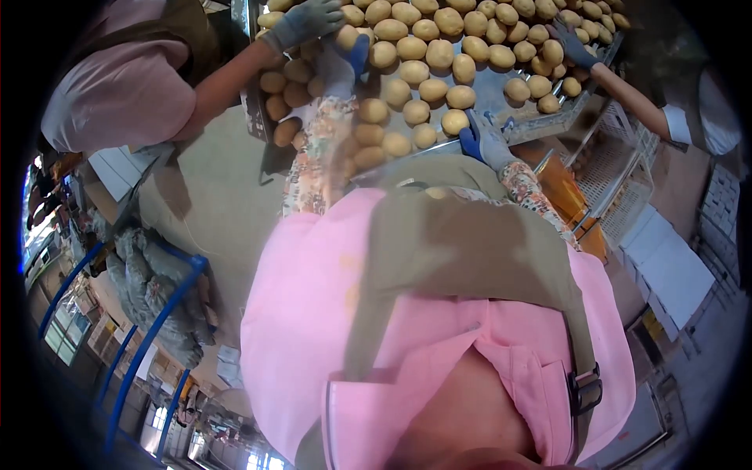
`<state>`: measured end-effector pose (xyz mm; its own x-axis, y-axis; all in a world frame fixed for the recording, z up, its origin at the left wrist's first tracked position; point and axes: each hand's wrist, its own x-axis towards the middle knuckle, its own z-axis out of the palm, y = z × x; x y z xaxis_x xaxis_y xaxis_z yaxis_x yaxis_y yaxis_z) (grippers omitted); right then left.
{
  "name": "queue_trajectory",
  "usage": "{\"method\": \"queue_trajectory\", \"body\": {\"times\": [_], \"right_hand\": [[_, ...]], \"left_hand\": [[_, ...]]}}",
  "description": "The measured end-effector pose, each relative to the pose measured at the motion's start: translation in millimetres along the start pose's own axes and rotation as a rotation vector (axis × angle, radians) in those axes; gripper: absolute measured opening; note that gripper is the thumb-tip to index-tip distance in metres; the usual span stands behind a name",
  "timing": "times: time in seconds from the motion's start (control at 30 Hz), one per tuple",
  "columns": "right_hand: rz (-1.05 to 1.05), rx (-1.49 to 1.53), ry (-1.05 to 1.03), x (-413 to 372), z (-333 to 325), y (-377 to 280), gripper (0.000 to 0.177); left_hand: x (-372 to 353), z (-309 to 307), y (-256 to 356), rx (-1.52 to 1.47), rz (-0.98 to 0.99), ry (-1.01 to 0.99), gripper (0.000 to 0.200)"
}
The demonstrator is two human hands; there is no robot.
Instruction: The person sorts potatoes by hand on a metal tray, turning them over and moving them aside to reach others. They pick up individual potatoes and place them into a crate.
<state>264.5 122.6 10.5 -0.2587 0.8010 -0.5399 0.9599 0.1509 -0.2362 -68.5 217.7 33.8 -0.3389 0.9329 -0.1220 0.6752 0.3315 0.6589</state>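
Note:
Many potatoes are spread over a metal sorting table in front of me. My left hand, in a pale glove with blue coating, is among the potatoes at the table's left side. It is blurred; a blue-coated digit stands out from the rest, and I see nothing held. Near the front edge, my right hand wears a similar glove. Its fingers are apart, right beside a potato, close to or touching it. Whether it grips that potato does not show.
A co-worker's gloved hand reaches in from the left. Another person's gloved hand is among potatoes at the right. White plastic crates stand at right, near an orange object. Filled sacks sit by a blue rail at left.

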Motion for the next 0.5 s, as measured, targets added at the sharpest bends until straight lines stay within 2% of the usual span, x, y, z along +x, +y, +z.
{"method": "queue_trajectory", "body": {"times": [0.07, 0.1, 0.13, 0.2, 0.27, 0.3, 0.33, 0.4, 0.43, 0.5], "right_hand": [[-0.01, 0.001, 0.002, 7, 0, 0, 0.062], [-0.008, 0.017, 0.002, 8, 0, 1, 0.061], [-0.004, 0.032, -0.002, 7, 2, 2, 0.061], [-0.024, 0.022, 0.017, 2, 0, -2, 0.059], [-0.056, 0.002, 0.084, 6, -9, -6, 0.057], [-0.095, 0.091, 0.081, 8, -15, -11, 0.053], [-0.108, 0.088, 0.072, 7, -17, -16, 0.053], [-0.151, 0.371, 0.116, -2, -28, -38, 0.05], [-0.16, 0.368, 0.109, -2, -24, -40, 0.05], [-0.295, 0.144, 0.151, -1, -14, -42, 0.048]], "left_hand": [[-24, 1, -15, -0.112, -0.047, -0.18, 0.067], [-40, 0, -24, -0.074, 0.118, -0.181, 0.071], [-71, -3, -37, 0.176, 0.503, 0.02, 0.066], [-121, 6, -45, 0.143, 0.48, 0.131, 0.062], [-155, 27, -74, 0.363, 0.264, 0.078, 0.059], [-175, 21, -70, 0.502, 0.135, -0.003, 0.06], [-192, 13, -65, 0.451, 0.117, 0.045, 0.06], [-221, 14, -75, 0.38, 0.033, 0.062, 0.066], [-227, 15, -81, 0.382, 0.023, 0.066, 0.066], [-238, 14, -92, 0.498, -0.198, -0.034, 0.071]]}}
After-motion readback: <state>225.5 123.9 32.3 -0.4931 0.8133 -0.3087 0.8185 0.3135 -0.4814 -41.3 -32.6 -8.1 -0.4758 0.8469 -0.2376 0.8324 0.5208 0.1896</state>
